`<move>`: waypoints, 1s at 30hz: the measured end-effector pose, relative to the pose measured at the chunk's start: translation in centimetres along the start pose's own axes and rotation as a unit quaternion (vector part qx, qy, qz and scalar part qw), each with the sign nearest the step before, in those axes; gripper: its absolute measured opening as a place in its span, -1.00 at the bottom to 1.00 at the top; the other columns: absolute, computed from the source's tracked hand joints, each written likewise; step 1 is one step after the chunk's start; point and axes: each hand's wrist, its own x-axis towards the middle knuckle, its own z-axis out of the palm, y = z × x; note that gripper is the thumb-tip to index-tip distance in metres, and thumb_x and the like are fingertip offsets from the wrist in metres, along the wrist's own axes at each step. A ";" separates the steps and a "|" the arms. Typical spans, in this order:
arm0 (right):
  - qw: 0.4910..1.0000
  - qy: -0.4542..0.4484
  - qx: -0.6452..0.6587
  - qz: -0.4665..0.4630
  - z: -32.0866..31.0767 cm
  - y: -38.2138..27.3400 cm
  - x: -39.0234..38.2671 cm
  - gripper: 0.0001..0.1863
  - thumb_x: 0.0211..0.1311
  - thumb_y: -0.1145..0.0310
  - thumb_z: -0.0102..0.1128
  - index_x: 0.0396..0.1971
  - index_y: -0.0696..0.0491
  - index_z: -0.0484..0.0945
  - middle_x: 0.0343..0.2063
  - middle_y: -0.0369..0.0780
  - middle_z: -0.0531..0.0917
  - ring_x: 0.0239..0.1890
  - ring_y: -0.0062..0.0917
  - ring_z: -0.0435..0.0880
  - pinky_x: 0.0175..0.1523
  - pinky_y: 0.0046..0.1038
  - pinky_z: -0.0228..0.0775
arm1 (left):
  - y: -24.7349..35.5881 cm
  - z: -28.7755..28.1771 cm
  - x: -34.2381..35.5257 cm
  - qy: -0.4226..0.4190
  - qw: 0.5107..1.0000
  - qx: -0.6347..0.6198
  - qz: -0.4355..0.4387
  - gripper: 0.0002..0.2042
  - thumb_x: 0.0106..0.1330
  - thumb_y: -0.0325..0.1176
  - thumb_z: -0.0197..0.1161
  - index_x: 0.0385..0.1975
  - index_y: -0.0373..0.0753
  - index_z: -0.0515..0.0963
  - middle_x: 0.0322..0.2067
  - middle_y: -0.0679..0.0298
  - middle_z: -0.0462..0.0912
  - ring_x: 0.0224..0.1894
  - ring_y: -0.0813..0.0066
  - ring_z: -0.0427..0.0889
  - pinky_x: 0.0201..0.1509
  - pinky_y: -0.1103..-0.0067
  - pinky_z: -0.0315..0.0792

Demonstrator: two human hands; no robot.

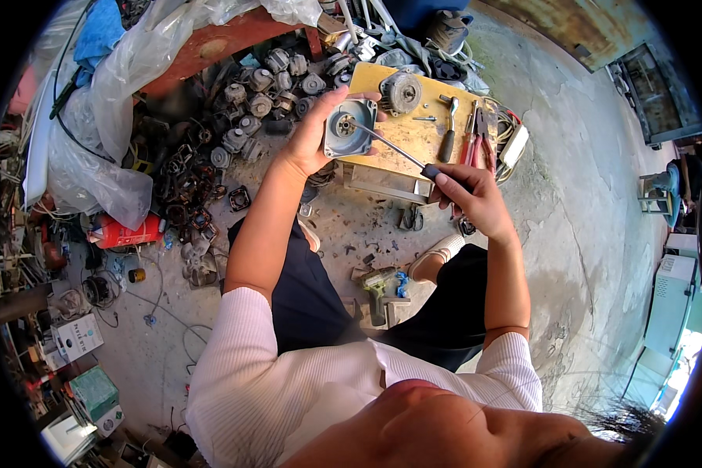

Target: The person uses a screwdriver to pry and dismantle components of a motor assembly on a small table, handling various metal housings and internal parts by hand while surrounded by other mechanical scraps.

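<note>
We clasped a grey housing (357, 141) in our left hand (310, 139); right of that grip, our right hand (476, 196) clenched a screwdriver (396, 148).

The widest way through ran over the concrete floor (558, 210), right of the yellow table (413, 139) and power strip (514, 147). The motor (402, 93), ratchet (448, 144) and pliers (481, 123) obstructed the tabletop; the screwdriver (402, 151) slanted above its near edge.

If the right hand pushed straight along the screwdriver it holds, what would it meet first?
Probably the metal cover in the left hand; the screwdriver seems to reach the cover's center, though depth is unclear.
</note>
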 end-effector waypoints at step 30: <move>0.982 0.070 -0.104 -0.142 1.4 0.5 0.4 -0.66 0.28 0.39 0.29 0.02 0.19 0.60 -0.29 -0.31 0.66 -0.26 -0.74 0.52 -0.15 -0.65 0.38 | 0.2 -0.8 0.2 0.016 0.995 -0.099 0.025 -0.33 0.40 0.19 -0.09 0.22 -0.31 0.36 0.01 -0.09 0.58 0.00 0.02 0.64 0.04 0.16 0.57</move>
